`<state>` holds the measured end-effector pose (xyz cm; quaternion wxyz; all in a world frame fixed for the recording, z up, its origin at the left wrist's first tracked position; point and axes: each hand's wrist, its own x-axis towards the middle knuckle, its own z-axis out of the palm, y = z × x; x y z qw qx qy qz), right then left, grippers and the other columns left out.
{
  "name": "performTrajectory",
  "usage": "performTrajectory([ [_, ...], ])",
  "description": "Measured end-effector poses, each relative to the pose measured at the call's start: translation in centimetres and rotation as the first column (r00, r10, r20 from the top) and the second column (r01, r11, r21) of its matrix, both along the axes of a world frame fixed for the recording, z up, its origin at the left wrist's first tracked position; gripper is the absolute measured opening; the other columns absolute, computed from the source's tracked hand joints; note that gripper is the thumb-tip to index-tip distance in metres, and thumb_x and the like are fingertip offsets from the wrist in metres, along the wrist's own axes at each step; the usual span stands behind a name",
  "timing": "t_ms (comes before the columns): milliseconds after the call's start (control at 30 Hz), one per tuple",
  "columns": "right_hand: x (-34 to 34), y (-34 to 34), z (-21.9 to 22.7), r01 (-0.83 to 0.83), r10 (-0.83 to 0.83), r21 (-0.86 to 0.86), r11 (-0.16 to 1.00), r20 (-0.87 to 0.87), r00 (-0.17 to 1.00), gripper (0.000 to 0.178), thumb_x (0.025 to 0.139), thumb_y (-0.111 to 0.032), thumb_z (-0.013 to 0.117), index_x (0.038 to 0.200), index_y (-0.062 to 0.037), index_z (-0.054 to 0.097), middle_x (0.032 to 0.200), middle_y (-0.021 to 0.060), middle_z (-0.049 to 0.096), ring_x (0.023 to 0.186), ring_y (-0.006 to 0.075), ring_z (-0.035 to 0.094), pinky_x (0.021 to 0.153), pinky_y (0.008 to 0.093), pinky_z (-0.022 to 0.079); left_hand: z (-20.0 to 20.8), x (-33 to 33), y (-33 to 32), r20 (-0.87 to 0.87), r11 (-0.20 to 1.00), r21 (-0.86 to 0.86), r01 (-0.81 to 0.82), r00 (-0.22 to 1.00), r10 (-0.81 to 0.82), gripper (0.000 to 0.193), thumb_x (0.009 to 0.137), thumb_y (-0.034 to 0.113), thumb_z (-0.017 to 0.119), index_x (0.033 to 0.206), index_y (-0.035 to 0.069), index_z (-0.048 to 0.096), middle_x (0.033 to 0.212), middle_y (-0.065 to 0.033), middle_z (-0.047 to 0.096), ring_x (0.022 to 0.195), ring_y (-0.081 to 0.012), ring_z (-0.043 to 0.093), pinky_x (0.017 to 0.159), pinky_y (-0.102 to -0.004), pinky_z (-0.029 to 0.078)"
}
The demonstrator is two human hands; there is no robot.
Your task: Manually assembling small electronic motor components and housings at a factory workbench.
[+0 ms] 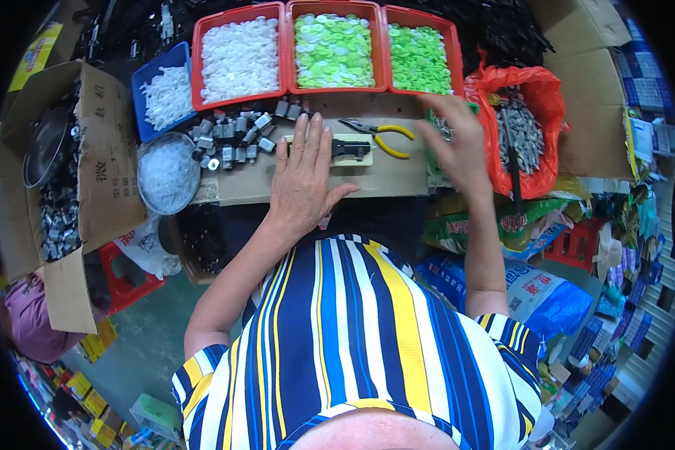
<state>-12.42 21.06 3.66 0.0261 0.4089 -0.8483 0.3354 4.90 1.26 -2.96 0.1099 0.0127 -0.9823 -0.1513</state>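
Note:
My left hand [304, 176] lies flat with its fingers stretched out, over the left end of a cream-coloured fixture [360, 160]. A black part [350, 149] with a metal piece rests in that fixture, its left end hidden beneath my fingers. My right hand [461, 142], a little blurred, hovers at a small green box [432, 159] holding small metal pieces. Its thumb and fingers stand apart, with nothing visible between them. Pliers with yellow handles [390, 138] lie between the fixture and my right hand. Small silver motors [236, 135] are heaped left of my left hand.
Red trays hold white pieces [240, 61], mixed green-white discs [334, 52] and green discs [418, 60] along the back. A blue tray [144, 124] and a clear bowl [168, 174] stand left, beside a cardboard box [109, 150]. A red bag [551, 112] of metal parts stands right.

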Motion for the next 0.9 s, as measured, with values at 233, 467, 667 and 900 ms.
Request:
performTrajectory([
  [233,-7.2,14.0,-2.7,0.573,-0.452,0.244,0.782,-0.412,0.791,0.023,0.092,-0.02,0.064,0.104,-0.0007,0.065,0.097,0.0207,0.065,0.086,0.0371,0.064,0.076,0.044,0.05,-1.1,-0.2,0.6,0.016,1.0,-0.024,-0.001,1.0,0.001,0.101,0.076,0.056,0.07,0.144,-0.009,0.033,0.154,-0.0252,0.028,0.147,-0.0376,0.022,0.116,-0.0496,0.023],
  [467,-8.1,15.6,-4.8,0.572,-0.452,0.342,0.746,-0.372,0.811,0.026,0.095,-0.025,0.057,0.104,-0.0012,0.063,0.088,0.0248,0.065,0.082,0.0434,0.063,0.071,0.0517,0.048,-2.4,-0.6,0.3,-0.056,0.968,-0.251,0.023,0.998,-0.038,0.1,0.074,0.061,0.068,0.139,-0.01,0.041,0.145,-0.0286,0.041,0.138,-0.0406,0.037,0.112,-0.0487,0.03],
  [667,-3.2,10.8,-0.4,0.501,-0.426,0.194,0.843,-0.328,0.843,0.024,0.099,-0.019,0.052,0.108,0.0016,0.06,0.089,0.0244,0.065,0.079,0.0431,0.062,0.067,0.049,0.048,-2.9,-1.0,0.0,-0.081,0.956,-0.293,0.026,0.995,-0.052,0.1,0.074,0.062,0.067,0.138,-0.01,0.042,0.142,-0.029,0.044,0.135,-0.0424,0.041,0.11,-0.0489,0.034],
  [900,5.5,2.2,-0.1,-0.064,0.035,0.096,0.993,0.271,0.962,0.023,0.097,-0.011,0.053,0.115,0.0021,0.055,0.095,0.0255,0.061,0.088,0.0446,0.06,0.074,0.0459,0.048,-2.8,-1.0,0.0,-0.13,0.959,-0.283,0.014,0.99,-0.053,0.1,0.072,0.062,0.068,0.137,-0.01,0.043,0.139,-0.0284,0.046,0.132,-0.0423,0.044,0.107,-0.0485,0.037],
])
